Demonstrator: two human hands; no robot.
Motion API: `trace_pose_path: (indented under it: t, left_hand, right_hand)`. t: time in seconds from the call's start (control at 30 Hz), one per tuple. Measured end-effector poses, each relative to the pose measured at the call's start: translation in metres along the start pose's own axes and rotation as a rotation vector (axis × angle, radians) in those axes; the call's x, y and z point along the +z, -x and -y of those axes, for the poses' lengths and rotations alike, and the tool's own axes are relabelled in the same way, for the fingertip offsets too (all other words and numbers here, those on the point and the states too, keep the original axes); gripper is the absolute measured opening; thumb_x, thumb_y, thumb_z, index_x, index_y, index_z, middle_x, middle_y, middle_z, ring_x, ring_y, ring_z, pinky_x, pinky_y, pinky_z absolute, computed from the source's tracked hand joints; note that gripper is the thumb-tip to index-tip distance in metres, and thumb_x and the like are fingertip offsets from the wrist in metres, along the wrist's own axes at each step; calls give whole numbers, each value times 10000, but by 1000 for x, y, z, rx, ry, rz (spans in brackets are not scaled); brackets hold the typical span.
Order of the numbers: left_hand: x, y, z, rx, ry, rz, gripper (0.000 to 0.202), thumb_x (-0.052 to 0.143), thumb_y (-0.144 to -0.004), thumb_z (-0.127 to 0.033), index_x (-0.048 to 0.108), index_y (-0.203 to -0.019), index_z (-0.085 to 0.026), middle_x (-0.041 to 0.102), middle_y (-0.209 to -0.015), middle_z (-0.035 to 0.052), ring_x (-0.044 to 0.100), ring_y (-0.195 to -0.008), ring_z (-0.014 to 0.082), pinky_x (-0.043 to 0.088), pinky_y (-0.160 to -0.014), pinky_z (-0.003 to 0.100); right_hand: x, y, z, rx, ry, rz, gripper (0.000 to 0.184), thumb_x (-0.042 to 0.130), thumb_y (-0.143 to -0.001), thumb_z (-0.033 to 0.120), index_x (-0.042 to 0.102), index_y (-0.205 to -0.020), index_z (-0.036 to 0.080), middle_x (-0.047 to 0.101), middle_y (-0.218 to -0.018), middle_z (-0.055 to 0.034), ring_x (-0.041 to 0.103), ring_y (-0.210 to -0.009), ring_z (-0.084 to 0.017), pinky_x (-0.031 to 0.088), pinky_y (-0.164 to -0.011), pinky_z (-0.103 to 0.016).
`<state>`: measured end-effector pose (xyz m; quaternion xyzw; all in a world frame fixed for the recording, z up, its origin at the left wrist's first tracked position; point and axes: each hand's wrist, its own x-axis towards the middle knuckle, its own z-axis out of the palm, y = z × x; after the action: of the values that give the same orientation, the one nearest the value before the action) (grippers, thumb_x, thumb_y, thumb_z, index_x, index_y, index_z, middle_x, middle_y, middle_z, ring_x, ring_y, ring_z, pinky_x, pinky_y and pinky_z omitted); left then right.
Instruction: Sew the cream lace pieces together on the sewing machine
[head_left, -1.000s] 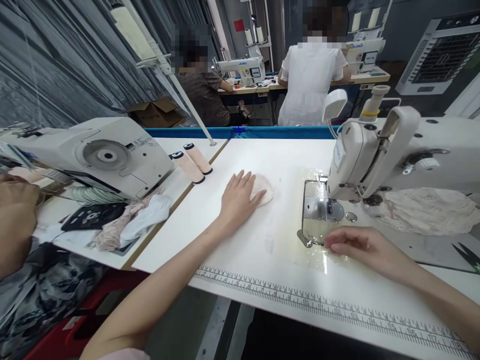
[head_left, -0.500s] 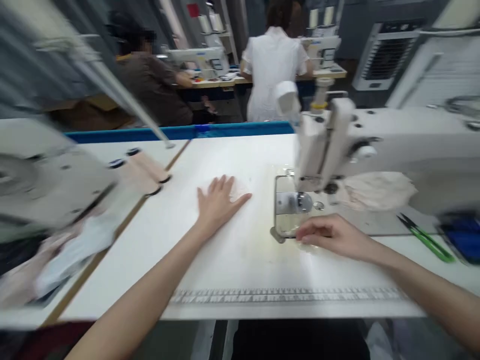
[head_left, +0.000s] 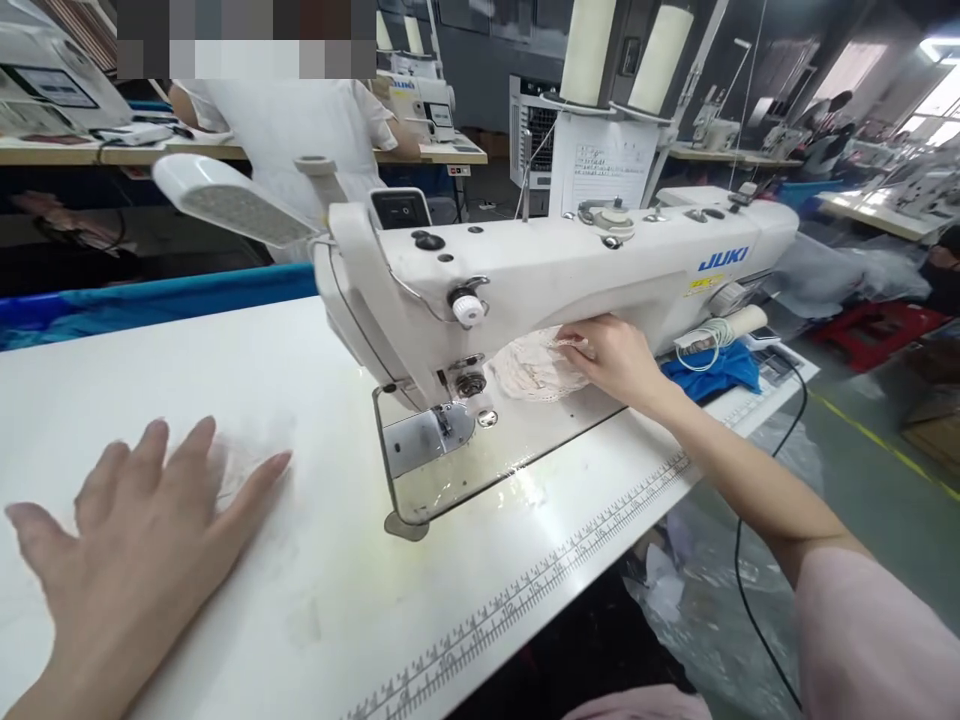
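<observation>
My left hand (head_left: 150, 520) lies on the white tabletop (head_left: 330, 630), fingers spread. A faint pale patch (head_left: 244, 465) shows between its thumb and index finger; I cannot make out what it is. Under the arm of the white sewing machine (head_left: 540, 270) rests a crumpled piece of pale pink lace fabric (head_left: 529, 368). My right hand (head_left: 619, 365) pinches its right edge, the fingertips partly hidden in the folds. To the left of the lace are the presser foot and metal needle plate (head_left: 420, 445).
A printed ruler strip (head_left: 517, 600) runs along the table's front edge. Blue cloth (head_left: 716, 370) and a thread cone (head_left: 746, 322) lie at the right end. A black cable (head_left: 750, 590) hangs there. Behind the table sits a person in white (head_left: 289, 130).
The view has swung right. My right hand has moved from beside the needle plate to the lace under the machine arm. My left hand stays spread on the table.
</observation>
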<state>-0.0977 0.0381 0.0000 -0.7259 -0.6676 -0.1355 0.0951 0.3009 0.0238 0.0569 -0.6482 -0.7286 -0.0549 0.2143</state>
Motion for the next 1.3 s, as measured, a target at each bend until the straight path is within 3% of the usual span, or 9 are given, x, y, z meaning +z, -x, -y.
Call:
trace_pose_path:
  t: [0.27, 0.37, 0.5, 0.57, 0.7, 0.8, 1.0, 1.13, 1.3]
  left_hand:
    - [-17, 10, -19, 60, 91, -144, 605, 347, -895, -481, 123, -1458, -469, 259, -1559, -11, 299, -1404, 317, 105, -1112, 662]
    - [-18, 12, -22, 113, 104, -241, 502, 349, -904, -481, 390, -1384, -340, 502, -1409, 67, 425, -1329, 323, 201, -1112, 605]
    - [-16, 14, -25, 301, 132, -353, 310, 414, -907, -444, 653, -931, -247, 722, -938, 79, 660, -963, 295, 373, -976, 504]
    - [-15, 15, -29, 411, 188, -295, 274, 443, -909, -417, 647, -811, -263, 726, -836, 31, 670, -833, 256, 395, -884, 460]
    - [-18, 22, -48, 457, 376, 53, 266, 470, -896, -475, 642, -825, -285, 711, -870, -18, 644, -781, 204, 392, -748, 376]
    - [-22, 33, -68, 391, 441, 240, 303, 558, -820, -559, 634, -855, -268, 693, -863, -6, 627, -782, 209, 401, -753, 373]
    - [-26, 45, -96, 296, 585, 376, 165, 577, -834, -378, 565, -782, -222, 631, -743, -29, 564, -664, 154, 432, -751, 376]
    - [-31, 42, -102, 280, 914, 438, 103, 527, -874, -308, 522, -825, -218, 623, -765, -25, 557, -632, 117, 430, -556, 247]
    - [-27, 38, -107, 358, 853, 316, 145, 590, -852, -298, 482, -805, -214, 580, -697, -47, 523, -584, 94, 407, -506, 210]
  right_hand:
    - [11, -14, 1, -7, 5, -17, 116, 551, -852, 256, 644, -836, 189, 683, -826, -41, 579, -825, -212, 388, -760, -323]
    - [5, -6, 11, -72, 5, -10, 113, 539, -868, 234, 626, -821, 179, 674, -816, -47, 580, -818, -206, 380, -809, -342]
    - [9, 25, 49, -342, -28, 128, 171, 457, -894, 138, 604, -815, 178, 668, -810, -27, 573, -708, -150, 399, -729, -323]
    - [17, 45, 75, -491, -102, 263, 220, 415, -902, 118, 583, -775, 178, 642, -713, 0, 527, -583, -113, 376, -581, -273]
    - [29, 73, 122, -638, -252, 483, 108, 515, -889, 198, 580, -806, 175, 646, -734, 12, 509, -538, -102, 247, -430, -247]
    - [28, 76, 133, -694, -565, 600, 84, 559, -898, 227, 598, -843, 177, 668, -791, 24, 575, -635, -93, 350, -479, -216]
    - [26, 46, 100, -343, -784, 511, 106, 568, -904, 261, 625, -946, 181, 678, -910, -6, 606, -678, -88, 486, -596, -225]
    - [29, 21, 81, -180, -840, 753, 319, 696, -794, 372, 599, -1047, 205, 645, -1115, -30, 547, -500, -35, 449, -462, -207]
    - [31, 14, 79, -157, -879, 901, 133, 625, -846, 316, 623, -835, 184, 667, -767, 28, 525, -423, -28, 415, -437, -175]
